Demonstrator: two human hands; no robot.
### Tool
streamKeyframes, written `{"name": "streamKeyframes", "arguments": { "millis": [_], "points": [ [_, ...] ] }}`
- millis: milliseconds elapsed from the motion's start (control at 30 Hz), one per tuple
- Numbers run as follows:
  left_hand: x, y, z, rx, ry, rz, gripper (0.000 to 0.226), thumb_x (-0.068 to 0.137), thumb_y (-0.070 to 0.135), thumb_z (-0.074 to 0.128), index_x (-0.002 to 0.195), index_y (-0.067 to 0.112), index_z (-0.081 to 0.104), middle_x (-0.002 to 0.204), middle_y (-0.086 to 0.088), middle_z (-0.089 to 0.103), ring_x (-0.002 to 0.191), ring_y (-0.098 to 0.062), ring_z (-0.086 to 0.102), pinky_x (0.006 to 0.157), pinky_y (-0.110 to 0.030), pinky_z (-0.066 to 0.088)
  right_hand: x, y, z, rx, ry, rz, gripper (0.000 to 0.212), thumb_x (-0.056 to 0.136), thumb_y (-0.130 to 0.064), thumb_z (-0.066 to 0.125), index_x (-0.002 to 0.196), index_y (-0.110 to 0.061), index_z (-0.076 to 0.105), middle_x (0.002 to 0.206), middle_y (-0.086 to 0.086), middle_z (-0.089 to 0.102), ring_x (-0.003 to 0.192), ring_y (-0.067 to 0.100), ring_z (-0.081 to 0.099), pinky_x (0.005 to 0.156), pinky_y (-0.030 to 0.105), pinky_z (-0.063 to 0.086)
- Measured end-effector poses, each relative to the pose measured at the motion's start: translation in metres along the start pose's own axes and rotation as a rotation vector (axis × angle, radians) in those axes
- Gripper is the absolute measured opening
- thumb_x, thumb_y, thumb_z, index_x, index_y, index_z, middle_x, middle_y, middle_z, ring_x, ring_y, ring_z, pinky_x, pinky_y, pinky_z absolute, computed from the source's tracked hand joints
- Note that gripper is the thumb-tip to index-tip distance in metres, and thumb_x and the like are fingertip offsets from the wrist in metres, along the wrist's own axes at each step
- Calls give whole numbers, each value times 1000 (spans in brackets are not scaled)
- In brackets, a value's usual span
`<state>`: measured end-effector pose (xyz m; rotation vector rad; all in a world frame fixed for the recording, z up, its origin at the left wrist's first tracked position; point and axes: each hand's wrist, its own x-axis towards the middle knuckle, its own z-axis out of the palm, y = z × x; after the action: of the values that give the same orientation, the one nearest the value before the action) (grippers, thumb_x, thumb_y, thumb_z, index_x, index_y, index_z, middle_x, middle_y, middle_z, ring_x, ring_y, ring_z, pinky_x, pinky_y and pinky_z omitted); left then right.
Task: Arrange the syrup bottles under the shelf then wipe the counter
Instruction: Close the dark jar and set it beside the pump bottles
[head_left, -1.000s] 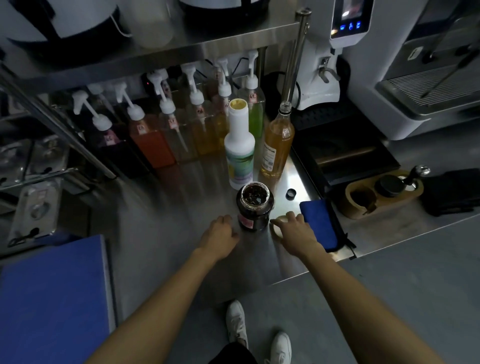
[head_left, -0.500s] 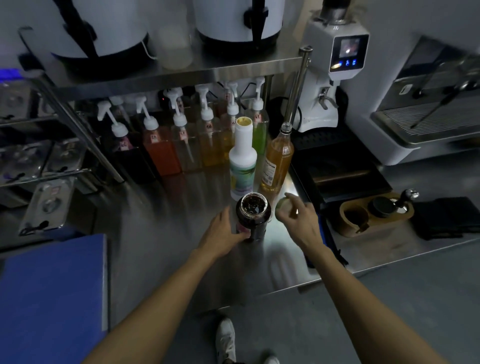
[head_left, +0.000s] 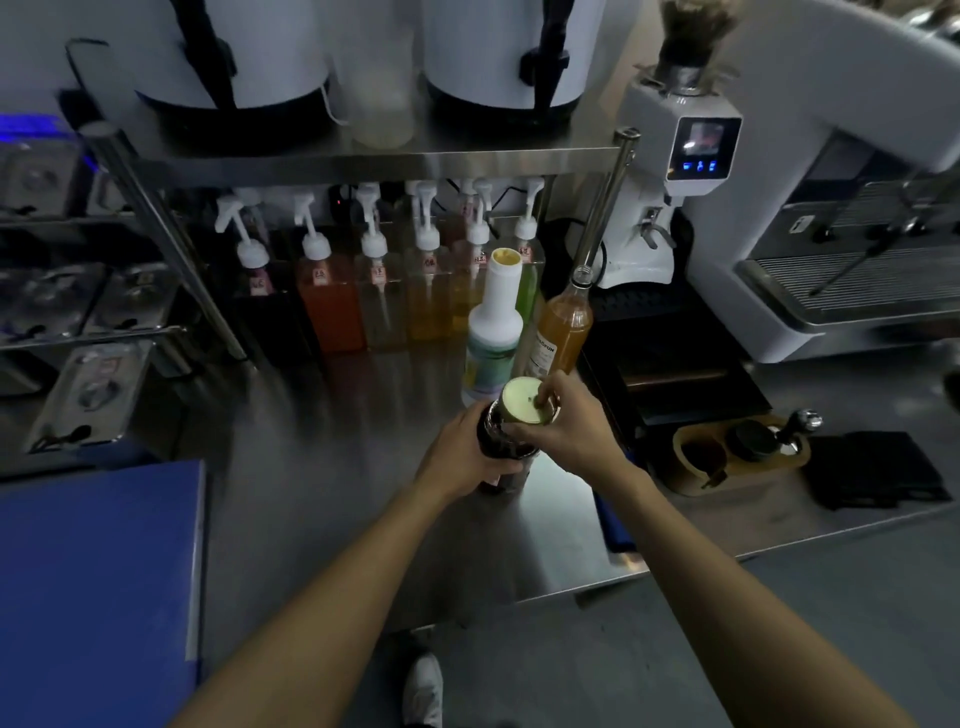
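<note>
A dark jar (head_left: 498, 452) stands on the steel counter (head_left: 322, 467) in front of me. My left hand (head_left: 470, 449) is wrapped around its side. My right hand (head_left: 566, 421) holds a pale yellow lid (head_left: 523, 400) on top of the jar's mouth. Just behind stand a white bottle (head_left: 493, 332) with a yellow top and an uncapped amber glass bottle (head_left: 563, 325). Several pump syrup bottles (head_left: 374, 291) are lined up under the steel shelf (head_left: 363, 156).
A blue cloth (head_left: 615, 519) lies on the counter, mostly hidden by my right arm. A wooden tamper stand (head_left: 743, 457), black cloth (head_left: 878, 467), grinder (head_left: 670, 208) and espresso machine (head_left: 831, 208) are at the right. A blue board (head_left: 98, 587) lies left. Two urns (head_left: 498, 57) sit on the shelf.
My right hand picked the lid up from the counter and brought it onto the jar's mouth. My left hand closed around the jar. The camera view shifted up and closer.
</note>
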<state>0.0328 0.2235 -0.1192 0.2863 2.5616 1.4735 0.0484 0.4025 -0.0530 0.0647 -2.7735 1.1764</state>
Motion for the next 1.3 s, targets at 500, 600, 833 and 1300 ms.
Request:
{"name": "streamKeyframes", "arguments": {
  "millis": [500, 600, 833, 1300],
  "points": [
    [3, -10, -3, -5, -70, -48, 108, 44, 57, 84, 141, 43, 38, 132, 13, 61, 123, -10, 56, 102, -33, 50, 29, -15, 1, -541, -456, -187, 80, 69, -38, 78, 138, -47, 40, 120, 4, 44, 110, 28, 39, 91, 39, 42],
    [3, -11, -5, -10, -79, -75, 109, 44, 56, 86, 140, 44, 37, 132, 13, 62, 122, -11, 57, 102, -34, 50, 39, -25, 1, -647, -519, -220, 77, 71, -39, 79, 139, -39, 44, 121, 7, 50, 111, 30, 48, 92, 41, 48],
    [1, -11, -4, 4, -57, -49, 92, 53, 50, 88, 134, 38, 46, 129, 10, 64, 119, -16, 59, 101, -41, 52, 48, -33, 8, -831, -544, -267, 73, 70, -47, 79, 135, -34, 48, 115, 7, 57, 98, 28, 58, 75, 36, 54],
    [-2, -11, -4, 20, -29, -48, 80, 57, 45, 89, 128, 41, 52, 121, 14, 66, 113, -11, 61, 96, -34, 53, 37, -34, 28, -819, -249, -45, 67, 78, -74, 50, 110, -14, 53, 85, 4, 63, 64, 25, 54, 55, 31, 42]
  ]
}}
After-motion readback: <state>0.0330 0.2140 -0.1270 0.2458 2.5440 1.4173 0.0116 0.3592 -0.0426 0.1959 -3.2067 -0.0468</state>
